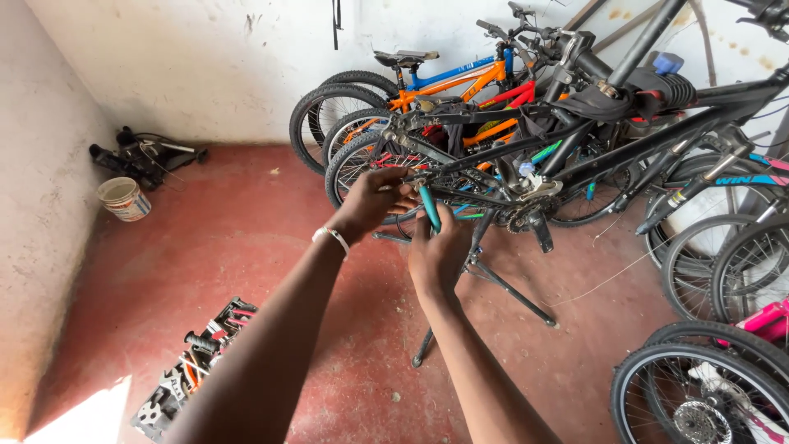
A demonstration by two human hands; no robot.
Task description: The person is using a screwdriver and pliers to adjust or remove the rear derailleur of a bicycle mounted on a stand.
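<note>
On the red workshop floor (pixel 246 247), the right hand (pixel 438 255) grips teal-handled pliers (pixel 430 205) at the black bicycle frame (pixel 526 148) on a repair stand (pixel 493 284), the left hand (pixel 374 201) pinching a part by the dropout; the next squeeze wants steady aim.

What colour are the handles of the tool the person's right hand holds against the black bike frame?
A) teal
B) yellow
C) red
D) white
A: the right hand closes around a tool with teal handles, held up at the black bike frame on the repair stand.

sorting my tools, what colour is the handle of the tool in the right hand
Teal handle, seen in the head view.
</note>
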